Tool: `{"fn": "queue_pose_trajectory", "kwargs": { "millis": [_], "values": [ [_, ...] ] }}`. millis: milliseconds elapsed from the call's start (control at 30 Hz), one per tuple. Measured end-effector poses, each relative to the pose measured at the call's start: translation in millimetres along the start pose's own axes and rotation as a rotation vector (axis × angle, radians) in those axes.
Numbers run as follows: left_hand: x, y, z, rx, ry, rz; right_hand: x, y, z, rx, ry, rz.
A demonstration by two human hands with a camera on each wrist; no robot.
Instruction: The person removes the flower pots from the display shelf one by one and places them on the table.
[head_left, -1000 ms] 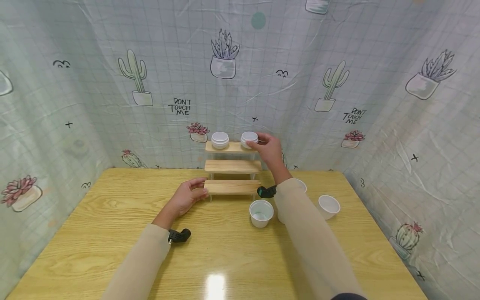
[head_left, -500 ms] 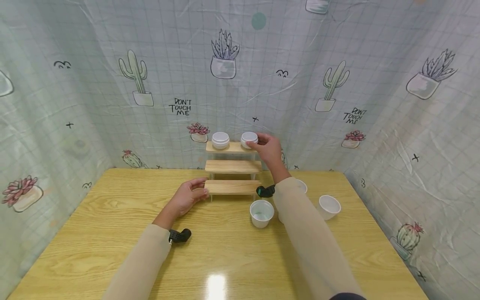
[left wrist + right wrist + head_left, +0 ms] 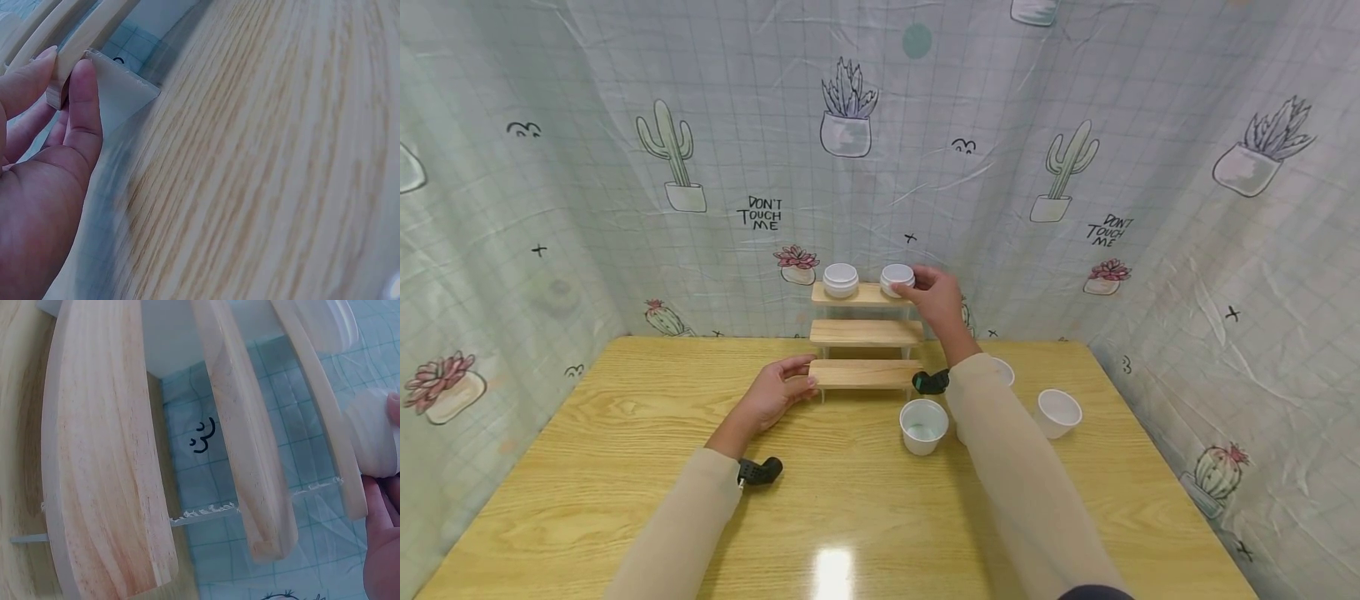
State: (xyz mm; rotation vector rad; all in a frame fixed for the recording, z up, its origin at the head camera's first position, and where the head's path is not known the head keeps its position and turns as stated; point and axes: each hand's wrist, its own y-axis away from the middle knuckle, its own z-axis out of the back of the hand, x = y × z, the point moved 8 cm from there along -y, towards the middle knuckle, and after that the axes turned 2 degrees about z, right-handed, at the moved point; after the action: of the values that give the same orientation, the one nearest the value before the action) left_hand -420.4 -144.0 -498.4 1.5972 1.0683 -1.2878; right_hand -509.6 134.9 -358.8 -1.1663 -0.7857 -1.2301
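Note:
A three-tier wooden display stand on clear supports stands at the back of the table. My left hand pinches the left end of its lowest shelf, thumb on one face and fingers on the other, as the left wrist view shows. On the top shelf, at its right end, my right hand holds a small white bowl by its side, between thumb and fingers. A matching white bowl sits at that shelf's left end, untouched. The middle and lowest shelves bear nothing.
A white cup stands on the wooden table before the stand's right side. Another white cup is farther right, and one more is partly hidden behind my right sleeve. A printed curtain hangs close behind the stand.
The bowl in my right hand has shifted very slightly left on the top shelf. My left hand keeps its grip on the lowest shelf, and the cups stay where they were.

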Motion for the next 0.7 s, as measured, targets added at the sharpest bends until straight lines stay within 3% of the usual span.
{"fn": "queue_pose_trajectory", "kwargs": {
  "millis": [700],
  "values": [
    [1.4,-0.5,2.2,-0.022,0.015,0.006,2.5,4.6,-0.2,-0.005,-0.014,0.013]
  ]
}}
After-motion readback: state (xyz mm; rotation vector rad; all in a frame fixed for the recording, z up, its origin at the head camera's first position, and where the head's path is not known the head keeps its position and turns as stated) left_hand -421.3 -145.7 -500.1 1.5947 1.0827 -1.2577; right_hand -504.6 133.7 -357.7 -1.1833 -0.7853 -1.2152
